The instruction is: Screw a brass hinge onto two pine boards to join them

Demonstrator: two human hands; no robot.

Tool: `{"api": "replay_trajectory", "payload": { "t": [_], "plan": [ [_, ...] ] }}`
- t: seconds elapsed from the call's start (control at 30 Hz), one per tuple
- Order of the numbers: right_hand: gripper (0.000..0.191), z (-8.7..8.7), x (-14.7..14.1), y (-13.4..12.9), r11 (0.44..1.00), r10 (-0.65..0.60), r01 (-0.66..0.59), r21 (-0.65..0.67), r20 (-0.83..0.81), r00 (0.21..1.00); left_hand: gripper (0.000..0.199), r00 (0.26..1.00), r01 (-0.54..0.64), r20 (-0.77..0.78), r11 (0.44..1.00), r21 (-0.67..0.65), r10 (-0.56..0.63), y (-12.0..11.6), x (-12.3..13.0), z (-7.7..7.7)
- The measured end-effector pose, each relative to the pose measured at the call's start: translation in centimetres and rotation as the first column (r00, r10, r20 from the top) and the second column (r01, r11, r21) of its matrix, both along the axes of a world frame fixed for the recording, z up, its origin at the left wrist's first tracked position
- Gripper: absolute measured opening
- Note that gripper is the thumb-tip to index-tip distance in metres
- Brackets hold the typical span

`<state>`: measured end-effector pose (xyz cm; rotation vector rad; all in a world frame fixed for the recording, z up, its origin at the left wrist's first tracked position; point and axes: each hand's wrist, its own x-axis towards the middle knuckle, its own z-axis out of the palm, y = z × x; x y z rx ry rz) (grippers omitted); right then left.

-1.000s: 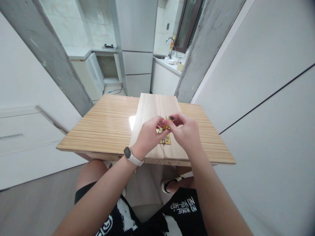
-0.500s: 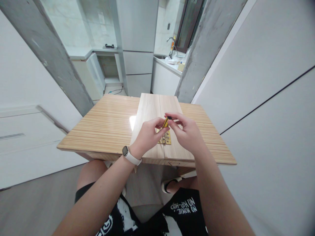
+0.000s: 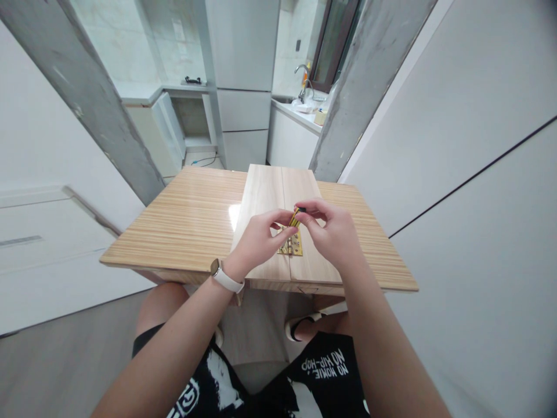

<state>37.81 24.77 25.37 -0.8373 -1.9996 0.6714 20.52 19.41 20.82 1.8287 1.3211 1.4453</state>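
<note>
Over the pale wooden boards point(image 3: 266, 188), both hands hold one small yellow-and-black striped object point(image 3: 296, 217). My left hand point(image 3: 260, 239) pinches its lower left side between thumb and fingers. The fingertips and thumb of my right hand point(image 3: 334, 237) close on its dark upper end. Most of the object is covered by fingers, so I cannot tell its exact kind. Just below it, a brass-coloured hinge point(image 3: 297, 245) lies across the seam between the two boards, partly hidden by my left hand.
The boards rest on a striped wood-grain table point(image 3: 187, 220). My legs are under its near edge. White panels stand close on both sides. Beyond the table are a fridge point(image 3: 243, 107), an open low cabinet and a sink counter with a tap point(image 3: 301, 78).
The striped object has turned slightly and shifted a little to the right between my fingers. My left wrist has moved slightly left. The hinge and boards stay in place.
</note>
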Motion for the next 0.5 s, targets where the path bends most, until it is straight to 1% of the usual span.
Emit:
{"api": "replay_trajectory", "payload": {
  "t": [0.1, 0.23, 0.33, 0.43, 0.5],
  "plan": [
    [0.009, 0.1, -0.2, -0.2, 0.999, -0.048, 0.048, 0.013, 0.008, 0.999, 0.026, 0.998, -0.048, -0.026, 0.998, 0.037, 0.049, -0.2, 0.1, 0.0],
    [0.015, 0.0, -0.8, -0.7, 0.992, -0.125, 0.125, 0.030, -0.003, 0.992, 0.022, 0.991, -0.123, -0.043, 0.988, 0.096, 0.128, -0.2, 0.6, 0.1],
    [0.018, -0.3, -1.5, -1.3, 0.982, -0.180, 0.180, 0.055, -0.014, 0.984, 0.022, 0.982, -0.179, -0.035, 0.977, 0.118, 0.184, 0.0, 1.2, -0.2],
    [0.022, -0.6, -2.0, -1.8, 0.966, -0.245, 0.246, 0.084, -0.023, 0.969, 0.014, 0.976, -0.208, -0.035, 0.970, 0.122, 0.214, 0.2, 1.6, -0.5],
    [0.027, -0.7, -2.1, -1.9, 0.953, -0.288, 0.289, 0.089, -0.031, 0.957, 0.006, 0.978, -0.200, -0.029, 0.972, 0.120, 0.204, 0.2, 1.7, -0.6]
  ]
}}
